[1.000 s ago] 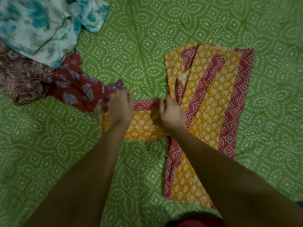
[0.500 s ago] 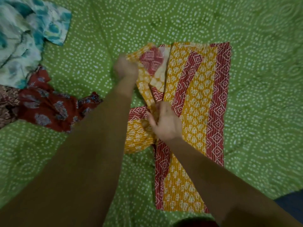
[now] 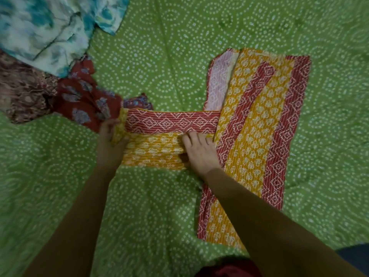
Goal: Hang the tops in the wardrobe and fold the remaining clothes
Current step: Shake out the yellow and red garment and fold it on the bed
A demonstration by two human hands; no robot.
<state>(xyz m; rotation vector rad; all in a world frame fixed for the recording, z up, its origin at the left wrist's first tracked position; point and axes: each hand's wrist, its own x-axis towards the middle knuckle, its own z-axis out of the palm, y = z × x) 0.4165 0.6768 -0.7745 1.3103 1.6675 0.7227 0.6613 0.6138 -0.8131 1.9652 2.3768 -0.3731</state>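
The yellow-and-red garment (image 3: 257,124) lies folded lengthwise on the green bedspread (image 3: 199,37), its sleeve (image 3: 159,140) stretched leftward, the left hand (image 3: 109,142) gripping the cuff while the right hand (image 3: 201,152) presses flat, fingers straight, on the sleeve.

light: dim and even, I see no glare | shadows: soft, under both forearms | blur: far-left teal and white garment (image 3: 40,31) smeared, centre sharper | distortion: wide-angle bend at edges, corners darken | colour: muted green cast
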